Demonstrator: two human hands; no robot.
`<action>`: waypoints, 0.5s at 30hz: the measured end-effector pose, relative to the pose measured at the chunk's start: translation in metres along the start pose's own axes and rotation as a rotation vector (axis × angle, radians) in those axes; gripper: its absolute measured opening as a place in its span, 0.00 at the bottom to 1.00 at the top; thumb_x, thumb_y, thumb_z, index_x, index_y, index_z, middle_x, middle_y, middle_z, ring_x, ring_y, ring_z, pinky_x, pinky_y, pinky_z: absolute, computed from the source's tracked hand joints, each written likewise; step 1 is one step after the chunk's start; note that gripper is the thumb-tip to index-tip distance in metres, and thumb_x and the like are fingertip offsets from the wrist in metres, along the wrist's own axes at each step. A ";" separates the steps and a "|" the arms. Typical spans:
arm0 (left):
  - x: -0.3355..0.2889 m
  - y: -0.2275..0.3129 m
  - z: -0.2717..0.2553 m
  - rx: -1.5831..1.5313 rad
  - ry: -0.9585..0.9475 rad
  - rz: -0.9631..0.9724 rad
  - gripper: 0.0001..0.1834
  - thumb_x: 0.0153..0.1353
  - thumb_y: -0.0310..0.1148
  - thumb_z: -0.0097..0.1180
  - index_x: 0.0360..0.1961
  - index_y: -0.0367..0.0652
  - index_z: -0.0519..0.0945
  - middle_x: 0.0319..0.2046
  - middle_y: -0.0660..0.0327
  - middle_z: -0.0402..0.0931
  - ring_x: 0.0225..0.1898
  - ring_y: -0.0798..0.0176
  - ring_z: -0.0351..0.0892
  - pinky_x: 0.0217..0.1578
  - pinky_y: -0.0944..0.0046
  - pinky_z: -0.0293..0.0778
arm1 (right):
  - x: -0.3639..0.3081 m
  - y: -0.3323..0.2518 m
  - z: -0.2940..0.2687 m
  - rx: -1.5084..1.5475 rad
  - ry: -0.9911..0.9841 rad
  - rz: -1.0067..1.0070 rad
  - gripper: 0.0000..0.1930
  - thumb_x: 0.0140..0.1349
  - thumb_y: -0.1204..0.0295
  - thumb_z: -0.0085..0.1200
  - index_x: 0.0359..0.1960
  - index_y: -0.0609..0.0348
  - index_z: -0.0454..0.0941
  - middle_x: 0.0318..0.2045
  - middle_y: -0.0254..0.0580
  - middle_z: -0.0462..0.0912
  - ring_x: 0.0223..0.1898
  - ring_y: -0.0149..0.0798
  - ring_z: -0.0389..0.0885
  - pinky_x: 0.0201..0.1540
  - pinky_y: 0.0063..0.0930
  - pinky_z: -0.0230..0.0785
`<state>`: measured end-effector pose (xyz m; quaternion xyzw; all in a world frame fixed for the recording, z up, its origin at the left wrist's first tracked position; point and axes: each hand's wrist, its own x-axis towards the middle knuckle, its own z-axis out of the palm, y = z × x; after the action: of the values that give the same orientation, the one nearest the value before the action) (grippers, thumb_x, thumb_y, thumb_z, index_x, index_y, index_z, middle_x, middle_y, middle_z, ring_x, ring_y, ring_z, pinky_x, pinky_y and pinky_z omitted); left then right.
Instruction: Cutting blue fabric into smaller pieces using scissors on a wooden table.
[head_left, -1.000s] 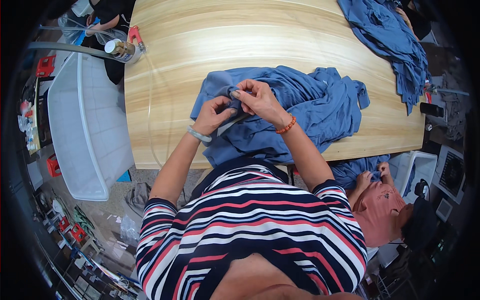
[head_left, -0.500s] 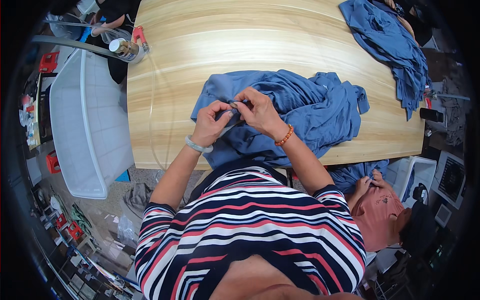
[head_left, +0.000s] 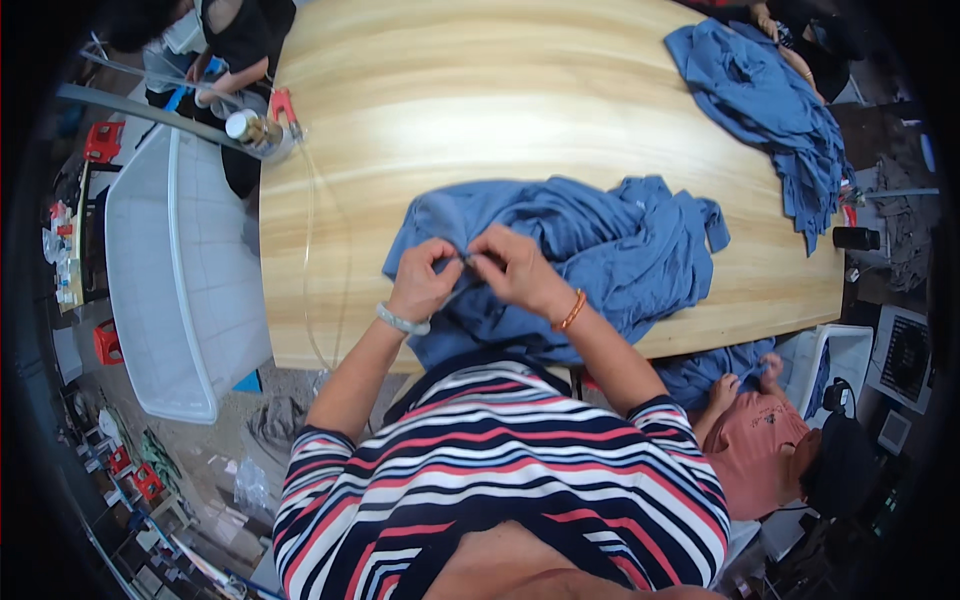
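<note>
A rumpled blue garment lies across the near middle of the wooden table, its near side against my body. Over its left part, my left hand and my right hand meet, thumbs and forefingers pinched close together. Between the fingertips a small dark bit of the garment shows; whether it is a button or an edge is too small to tell. Both hands are closed on the cloth. A pale bangle circles my left wrist, an orange beaded bracelet my right.
At the far right lies another blue garment pile, a person behind it. A white bin stands left of the table, near a bottle and a red-handled tool. A person in pink handles blue cloth at the right.
The table and garment sit lower in the picture. My hands stay together at the cloth, fingertips still pinched, with the small dark bit now less visible between them.
</note>
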<state>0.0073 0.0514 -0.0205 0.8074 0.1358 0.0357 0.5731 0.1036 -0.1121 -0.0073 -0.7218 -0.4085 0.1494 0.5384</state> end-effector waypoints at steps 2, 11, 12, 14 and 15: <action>-0.001 -0.007 0.001 -0.010 -0.001 -0.036 0.06 0.50 0.28 0.58 0.25 0.35 0.76 0.20 0.55 0.74 0.23 0.67 0.72 0.27 0.67 0.68 | -0.004 -0.002 0.005 -0.042 0.004 -0.032 0.07 0.53 0.81 0.56 0.35 0.63 0.75 0.27 0.47 0.74 0.28 0.46 0.77 0.31 0.31 0.70; -0.005 -0.005 0.013 0.117 0.189 0.093 0.06 0.50 0.24 0.58 0.30 0.37 0.74 0.25 0.62 0.74 0.25 0.72 0.70 0.27 0.72 0.67 | -0.012 -0.004 0.003 -0.282 -0.019 -0.164 0.10 0.54 0.81 0.57 0.39 0.62 0.77 0.31 0.46 0.76 0.30 0.47 0.79 0.32 0.32 0.73; -0.004 0.000 0.014 0.117 0.204 0.108 0.06 0.50 0.24 0.58 0.30 0.37 0.74 0.25 0.62 0.74 0.25 0.72 0.70 0.27 0.72 0.67 | -0.010 -0.004 0.003 -0.290 -0.019 -0.184 0.10 0.54 0.81 0.57 0.39 0.62 0.77 0.31 0.46 0.76 0.30 0.47 0.79 0.32 0.32 0.73; -0.002 0.028 0.010 0.009 0.319 0.219 0.11 0.49 0.21 0.58 0.36 0.39 0.75 0.33 0.60 0.75 0.28 0.71 0.72 0.29 0.71 0.70 | -0.006 -0.003 0.003 -0.201 0.032 -0.188 0.11 0.55 0.80 0.56 0.41 0.62 0.77 0.33 0.48 0.77 0.31 0.49 0.80 0.32 0.34 0.74; 0.000 0.031 0.004 0.039 0.222 0.245 0.15 0.50 0.19 0.57 0.41 0.40 0.75 0.37 0.62 0.75 0.32 0.73 0.73 0.32 0.72 0.72 | -0.004 -0.005 0.002 -0.195 0.048 -0.181 0.10 0.54 0.80 0.57 0.40 0.62 0.78 0.32 0.47 0.78 0.31 0.48 0.80 0.33 0.33 0.74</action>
<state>0.0136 0.0382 0.0076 0.8199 0.0993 0.1915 0.5303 0.0978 -0.1136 -0.0042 -0.7343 -0.4714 0.0424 0.4865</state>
